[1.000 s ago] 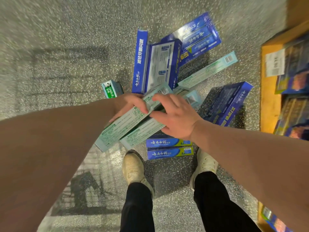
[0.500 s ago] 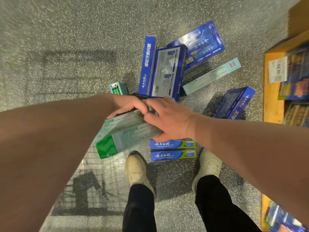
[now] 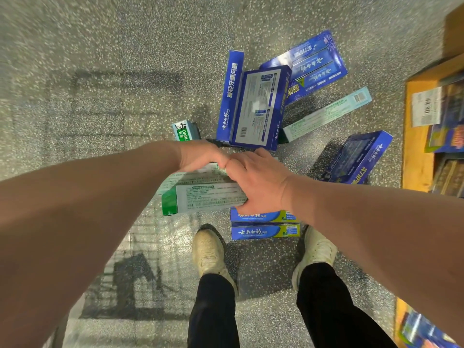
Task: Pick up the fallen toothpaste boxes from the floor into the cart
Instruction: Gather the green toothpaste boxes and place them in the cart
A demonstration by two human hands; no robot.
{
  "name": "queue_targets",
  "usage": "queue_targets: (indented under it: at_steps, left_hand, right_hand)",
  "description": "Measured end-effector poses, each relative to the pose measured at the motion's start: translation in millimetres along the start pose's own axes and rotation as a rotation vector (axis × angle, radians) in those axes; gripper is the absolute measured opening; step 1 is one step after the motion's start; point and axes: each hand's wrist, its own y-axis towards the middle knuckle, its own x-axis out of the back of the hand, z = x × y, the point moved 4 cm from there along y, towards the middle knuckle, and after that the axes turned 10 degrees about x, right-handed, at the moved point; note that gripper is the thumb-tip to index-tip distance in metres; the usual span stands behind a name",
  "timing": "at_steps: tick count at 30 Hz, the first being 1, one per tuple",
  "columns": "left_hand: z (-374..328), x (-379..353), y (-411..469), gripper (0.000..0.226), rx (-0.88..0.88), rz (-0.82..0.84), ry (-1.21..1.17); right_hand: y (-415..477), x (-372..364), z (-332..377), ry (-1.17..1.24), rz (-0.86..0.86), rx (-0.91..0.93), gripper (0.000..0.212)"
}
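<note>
While both hands clamp the pale green boxes (image 3: 208, 197) between them above the floor (image 3: 100, 71), the bundle looks loosely stacked. The left hand (image 3: 200, 156) curls over the far edge, the right hand (image 3: 258, 182) wraps one end, and at least 2 cartons sit skewed on each other. I cannot see the cart, so a quick swing toward it may let 1 slide out of the dark-green end, which neither hand covers. The large blue boxes (image 3: 258, 109), a long mint box (image 3: 326, 114) and a small Darlie box (image 3: 182, 130) lie scattered beyond. The 2 slim blue boxes (image 3: 263, 231) lie between the shoes (image 3: 208, 249), where a careless step could crush them.
</note>
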Motion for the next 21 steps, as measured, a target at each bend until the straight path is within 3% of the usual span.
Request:
queue_targets:
  at_steps: [2, 6, 8, 10, 14, 17, 21]
  left_hand:
    - [2, -4, -9, 0.060, 0.007, -0.102, 0.045]
    - [3, -16, -22, 0.123, -0.018, -0.126, 0.153]
    - [-1, -15, -35, 0.134, -0.032, -0.203, 0.295]
    - [-6, -13, -41, 0.126, -0.017, -0.306, 0.376]
    - [-13, 1, -71, 0.081, -0.034, -0.538, 0.412]
    - [-18, 10, -103, 0.080, -0.073, -0.766, 0.483]
    - [-24, 21, -149, 0.089, 0.001, -0.980, 0.535]
  right_hand:
    - [0, 5, -2, 0.009, 0.017, -0.043, 0.079]
    - [0, 22, -6, -0.033, 0.094, -0.071, 0.086]
    - [3, 37, -6, -0.040, 0.130, -0.071, 0.093]
    - [4, 49, -8, -0.059, 0.166, -0.085, 0.101]
    - [5, 87, -4, -0.148, 0.138, -0.125, 0.104]
    - [4, 122, 4, -0.164, 0.093, -0.164, 0.102]
    - [4, 193, 21, -0.193, 0.015, -0.143, 0.093]
